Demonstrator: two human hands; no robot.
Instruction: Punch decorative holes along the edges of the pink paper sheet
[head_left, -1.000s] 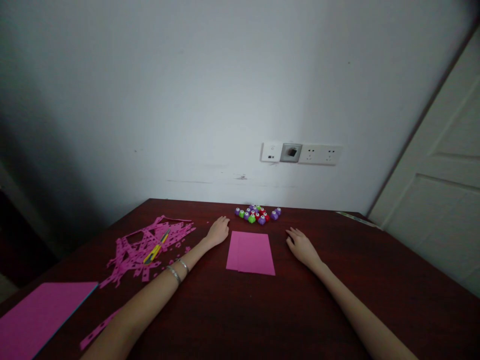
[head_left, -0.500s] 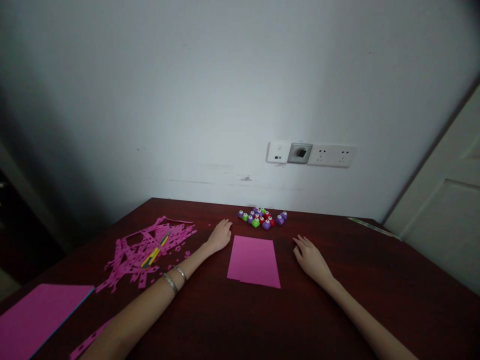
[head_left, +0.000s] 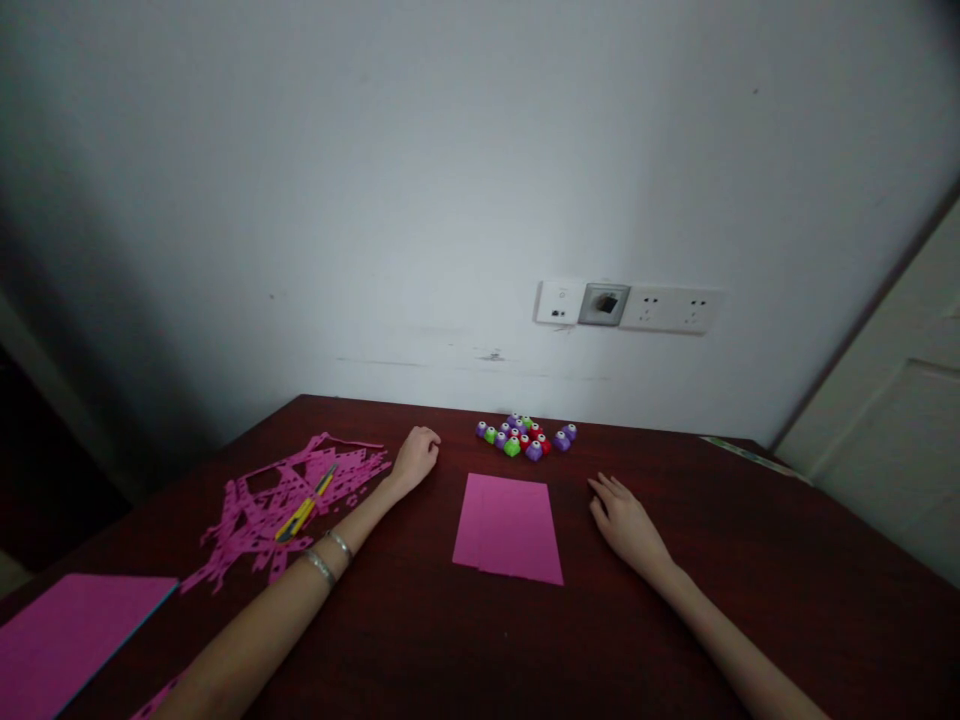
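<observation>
My left hand (head_left: 416,458) rests on the dark red table with its fingers curled in; whether anything is under them is hidden. Just left of it spreads a pile of pink cut-out scraps (head_left: 251,520), with a yellow utility knife (head_left: 306,505) lying on top. Two overlapping pink sheets (head_left: 510,528) lie flat between my hands, touched by neither. To their right, my right hand (head_left: 624,518) lies palm down and open, fingers stretched out and holding nothing. Beyond the sheets sits a cluster of small purple, green and red pieces with eye-like tops (head_left: 517,436).
A larger pink sheet or pad (head_left: 82,630) with a blue edge lies at the near left. A flat patterned strip (head_left: 754,458) is near the far right edge. Wall sockets (head_left: 671,310) are set in the wall behind the table (head_left: 525,650).
My left hand has drawn leftward, away from the pink sheets, and its outstretched fingers have curled in. My right hand stays in place. The view has shifted slightly.
</observation>
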